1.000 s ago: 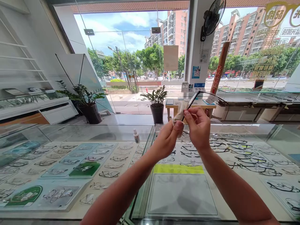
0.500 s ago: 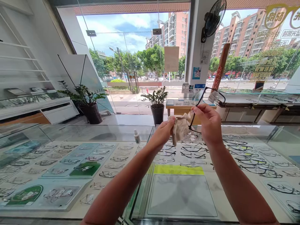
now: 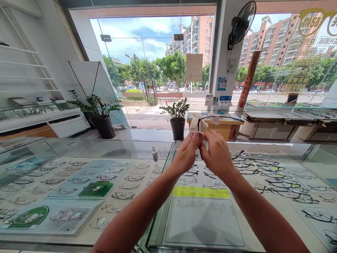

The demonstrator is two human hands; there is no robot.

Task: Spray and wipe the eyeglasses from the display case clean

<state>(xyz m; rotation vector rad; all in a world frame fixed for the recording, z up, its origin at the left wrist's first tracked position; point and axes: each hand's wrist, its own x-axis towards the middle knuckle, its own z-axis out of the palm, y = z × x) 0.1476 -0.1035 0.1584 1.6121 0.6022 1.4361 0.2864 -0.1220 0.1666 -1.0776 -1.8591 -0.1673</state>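
My left hand (image 3: 188,153) is closed on a pale cloth (image 3: 195,123), which is folded over part of a pair of dark-framed eyeglasses (image 3: 199,123). My right hand (image 3: 216,149) is right beside it, fingers closed on the same eyeglasses. One thin dark temple with a small tag (image 3: 215,120) sticks out to the right above the fingers. Both hands are raised over the glass display counter, almost touching each other. The lenses are mostly hidden by the cloth and fingers.
Rows of eyeglasses lie inside the glass counter (image 3: 126,140). A small spray bottle (image 3: 154,154) stands left of my hands. A white pad with a yellow strip (image 3: 201,191) is below them. Beyond are potted plants (image 3: 177,128), a wooden display table (image 3: 231,122) and glass doors.
My right hand has moved left and brought the eyeglasses to the cloth in my left hand. The frame, held out to the right before, is now partly wrapped in the cloth.
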